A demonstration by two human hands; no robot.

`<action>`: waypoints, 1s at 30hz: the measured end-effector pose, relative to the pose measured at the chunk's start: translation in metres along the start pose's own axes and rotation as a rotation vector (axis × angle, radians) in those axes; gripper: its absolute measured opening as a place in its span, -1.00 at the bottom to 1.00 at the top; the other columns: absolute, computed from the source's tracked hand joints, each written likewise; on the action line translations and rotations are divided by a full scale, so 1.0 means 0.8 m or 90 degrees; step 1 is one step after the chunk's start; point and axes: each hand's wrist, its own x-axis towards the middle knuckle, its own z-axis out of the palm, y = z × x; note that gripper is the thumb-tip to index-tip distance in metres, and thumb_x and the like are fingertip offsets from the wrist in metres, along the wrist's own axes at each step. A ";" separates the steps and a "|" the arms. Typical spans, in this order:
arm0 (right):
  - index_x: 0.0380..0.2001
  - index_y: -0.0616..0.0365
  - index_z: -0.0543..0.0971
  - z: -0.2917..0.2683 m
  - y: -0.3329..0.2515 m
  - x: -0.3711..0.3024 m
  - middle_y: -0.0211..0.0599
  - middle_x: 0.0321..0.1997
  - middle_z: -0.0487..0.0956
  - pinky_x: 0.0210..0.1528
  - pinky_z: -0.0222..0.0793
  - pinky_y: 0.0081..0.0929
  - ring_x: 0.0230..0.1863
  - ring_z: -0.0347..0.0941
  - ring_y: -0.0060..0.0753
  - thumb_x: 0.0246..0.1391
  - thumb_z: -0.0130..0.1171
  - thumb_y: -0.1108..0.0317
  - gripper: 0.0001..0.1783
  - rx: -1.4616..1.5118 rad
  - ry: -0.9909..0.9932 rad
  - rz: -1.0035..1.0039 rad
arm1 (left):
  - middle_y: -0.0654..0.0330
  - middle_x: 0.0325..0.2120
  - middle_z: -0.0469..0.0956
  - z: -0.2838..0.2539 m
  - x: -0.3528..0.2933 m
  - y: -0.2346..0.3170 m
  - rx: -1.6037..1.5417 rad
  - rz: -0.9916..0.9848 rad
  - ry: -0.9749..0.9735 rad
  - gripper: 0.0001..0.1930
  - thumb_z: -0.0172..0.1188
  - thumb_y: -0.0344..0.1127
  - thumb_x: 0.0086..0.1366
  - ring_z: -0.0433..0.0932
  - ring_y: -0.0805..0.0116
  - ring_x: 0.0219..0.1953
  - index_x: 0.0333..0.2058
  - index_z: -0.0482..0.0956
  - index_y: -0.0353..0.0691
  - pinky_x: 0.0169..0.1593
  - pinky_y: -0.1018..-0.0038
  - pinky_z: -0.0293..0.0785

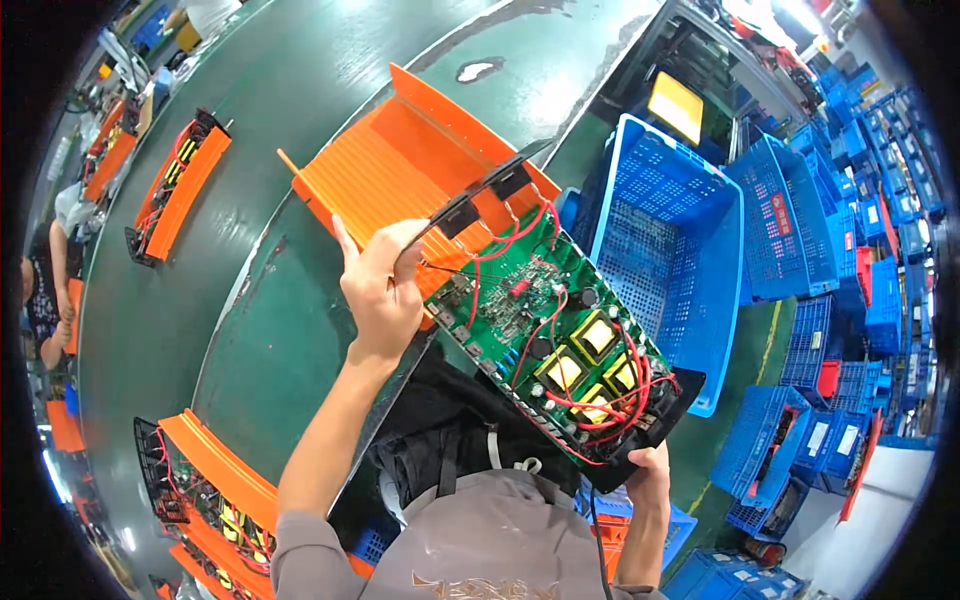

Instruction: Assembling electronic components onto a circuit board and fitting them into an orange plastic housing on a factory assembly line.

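Left hand (382, 290) raised, grip closed; right hand (650, 470) clasping.

The circuit board (545, 330) between both grips looks green and glossy; the ribbed orange casing (400, 170) beyond it looks like matt plastic.

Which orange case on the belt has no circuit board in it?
The orange case just beyond the left hand: bare ribbed inside. The far-left case and the near-left case both show wired boards.
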 end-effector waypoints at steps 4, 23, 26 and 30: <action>0.08 0.35 0.32 -0.010 -0.002 0.005 -0.16 0.00 0.49 0.08 0.37 -0.38 -0.01 0.46 -0.26 -0.41 0.09 0.39 -0.21 -0.034 -0.014 -0.011 | 0.27 -0.44 0.60 -0.007 -0.001 0.002 0.008 -0.012 -0.006 -0.89 0.12 -0.36 0.26 0.55 0.33 -0.45 -0.28 0.60 -0.15 0.31 -0.14 -0.26; 0.13 0.31 0.26 -0.012 -0.005 0.016 -0.17 0.01 0.47 0.05 0.39 -0.36 -0.01 0.45 -0.24 -0.32 0.09 0.32 -0.21 -0.052 0.025 -0.077 | -0.11 0.19 0.16 -0.039 0.040 -0.076 -0.148 -0.413 0.176 -0.13 0.10 -0.52 0.10 0.24 0.21 0.19 0.30 -0.24 -0.45 0.25 0.39 0.10; 0.14 0.29 0.25 -0.025 -0.004 0.019 -0.16 0.01 0.46 0.05 0.40 -0.34 -0.02 0.45 -0.23 -0.32 0.09 0.33 -0.19 -0.056 0.056 -0.047 | -0.01 -0.01 0.36 -0.051 0.045 -0.066 -0.220 -0.476 0.124 -0.18 -0.13 -0.66 0.00 0.43 0.35 -0.16 0.30 -0.21 -0.46 -0.07 0.52 0.37; 0.16 0.28 0.20 -0.021 -0.004 0.019 -0.14 0.04 0.44 0.04 0.42 -0.32 -0.02 0.45 -0.20 -0.33 0.12 0.34 -0.16 0.005 0.042 -0.074 | 0.17 -0.23 0.40 -0.040 0.037 -0.101 -0.131 -0.356 0.199 -0.21 -0.12 -0.67 0.00 0.34 0.58 -0.48 0.29 -0.11 -0.44 -0.41 0.61 0.34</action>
